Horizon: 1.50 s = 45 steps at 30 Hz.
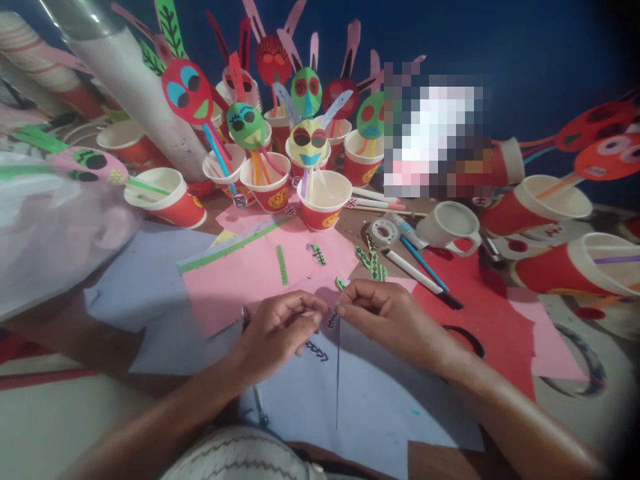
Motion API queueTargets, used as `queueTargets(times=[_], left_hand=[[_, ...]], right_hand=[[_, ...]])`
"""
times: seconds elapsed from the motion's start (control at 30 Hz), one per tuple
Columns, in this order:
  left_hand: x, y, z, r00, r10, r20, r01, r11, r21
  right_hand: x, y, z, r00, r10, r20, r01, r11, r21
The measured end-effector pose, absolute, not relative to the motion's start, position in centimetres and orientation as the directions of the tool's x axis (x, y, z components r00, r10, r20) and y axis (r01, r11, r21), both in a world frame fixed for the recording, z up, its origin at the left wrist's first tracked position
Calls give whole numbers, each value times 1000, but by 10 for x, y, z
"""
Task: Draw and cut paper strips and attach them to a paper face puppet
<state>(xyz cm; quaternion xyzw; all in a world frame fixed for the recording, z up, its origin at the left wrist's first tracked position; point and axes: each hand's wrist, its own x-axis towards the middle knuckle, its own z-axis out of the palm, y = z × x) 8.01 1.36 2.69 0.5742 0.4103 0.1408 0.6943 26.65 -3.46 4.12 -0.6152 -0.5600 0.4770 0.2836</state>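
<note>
A deep blue wall [450,33] spans the back, darkening toward the right. Before it lies a brown tabletop [440,460], bare in patches. Pale grey surface [40,427] shows at lower left — floor or furniture, unclear. The light is soft — rather dim.

A mug [444,230] is standing right of centre, a tape roll [385,222] lying to its left. A plastic bag [65,247] is bulging at the left, stacked cups [43,57] are leaning far left, and a ring [599,381] is lying right.

Craft workspace, cut coloured paper [375,400]
</note>
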Motion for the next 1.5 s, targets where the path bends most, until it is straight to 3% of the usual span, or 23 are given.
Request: queueTargets(times=[0.27,0.53,1.17,1.5], left_hand=[[82,12,27,652,596,-468,314,350,883],[85,13,30,718,419,-556,350,473,808],[85,8,25,683,435,-587,439,398,805],[81,11,26,742,326,-586,442,418,793]], right_hand=[[273,-39,45,-109,935,-337,307,-291,-906],[268,-40,44,-138,936,-323,359,-257,-897],[264,-42,43,-137,947,-291,283,-244,-928],[259,-40,44,-196,960,-199,470,-86,-878]])
